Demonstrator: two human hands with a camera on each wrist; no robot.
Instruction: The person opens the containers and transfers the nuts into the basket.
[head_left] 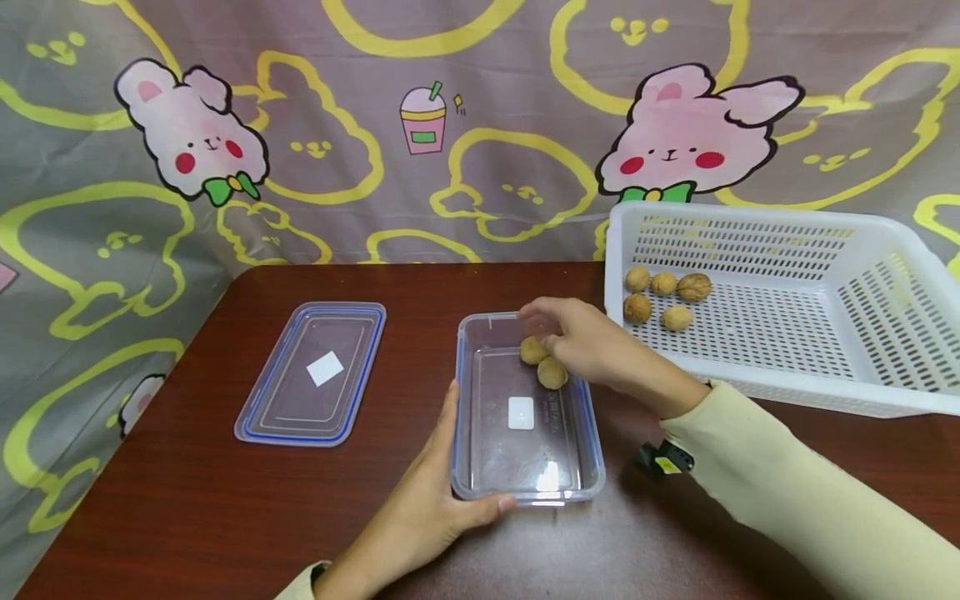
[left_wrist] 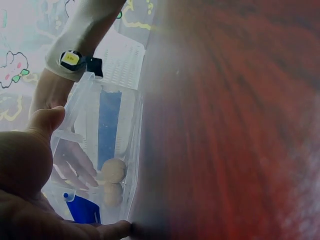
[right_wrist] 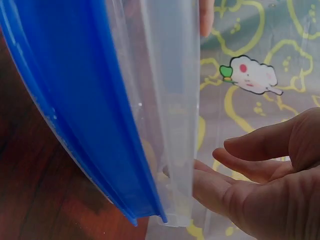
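Note:
A clear plastic food container [head_left: 491, 454] stands uncovered on the table, with a white label on its floor. My left hand [head_left: 423, 512] grips its near left corner, thumb on the front edge and fingers along the left side. Two walnuts [head_left: 552, 374] lie inside, against the far right part. My right hand [head_left: 585, 337] reaches over the right rim there, its fingers loosely bent and apart just above the walnuts. In the right wrist view, nothing shows between the thumb and fingers [right_wrist: 260, 145]. The container's blue-edged side [right_wrist: 75, 100] hides part of that view.
A white perforated basket [head_left: 772, 367] at the back right holds several walnuts [head_left: 693, 287] in its left end. On the left of the table lies a clear lid [head_left: 300, 408] with a blue seal and a white label. A patterned curtain [head_left: 525, 100] hangs behind.

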